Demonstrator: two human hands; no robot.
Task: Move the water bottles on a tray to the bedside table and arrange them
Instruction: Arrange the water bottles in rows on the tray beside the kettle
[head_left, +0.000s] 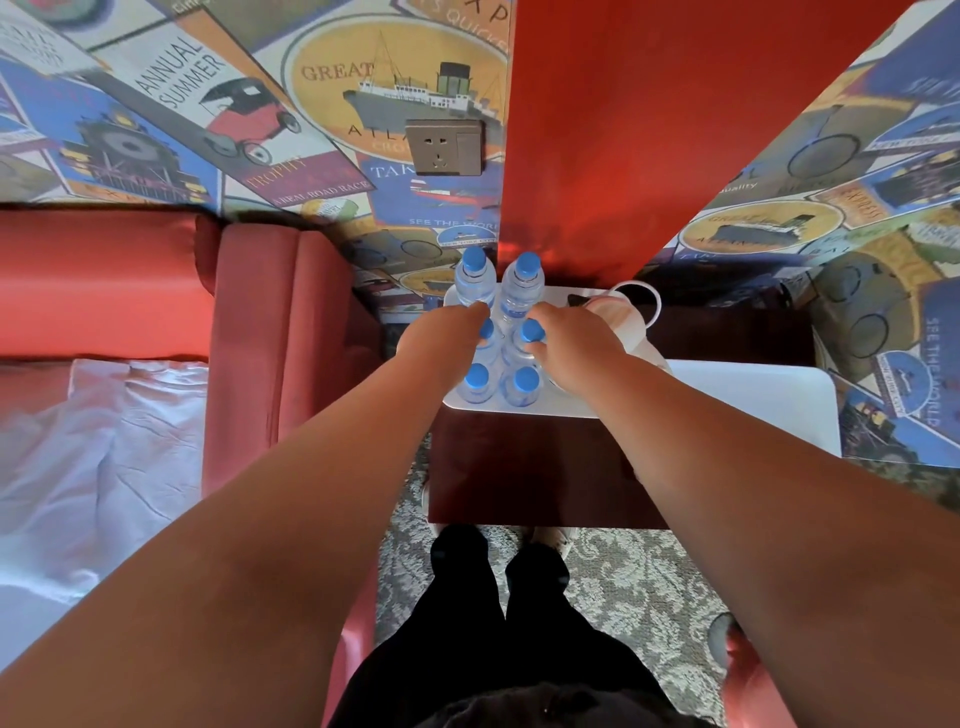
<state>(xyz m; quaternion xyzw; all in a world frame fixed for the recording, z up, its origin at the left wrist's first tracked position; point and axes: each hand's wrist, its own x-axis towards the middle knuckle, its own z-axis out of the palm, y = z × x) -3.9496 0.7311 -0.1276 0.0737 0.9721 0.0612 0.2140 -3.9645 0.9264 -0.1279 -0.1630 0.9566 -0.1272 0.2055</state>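
Several clear water bottles with blue caps stand in two rows on a white tray (566, 410) on the dark wooden bedside table (524, 467). Two stand at the back (474, 283) (522, 288) and two at the front (476, 383) (523, 385). My left hand (447, 332) wraps the middle left bottle (487, 328), whose cap shows at my fingertips. My right hand (571, 345) grips the middle right bottle (531, 330) just below its cap. Both bottle bodies are mostly hidden by my hands.
A white kettle with a looped handle (631, 317) stands right of the bottles. A second white tray (753, 402) lies at the table's right. A red padded headboard (270, 343) and bed (98, 441) are to the left. A wall socket (444, 147) is above.
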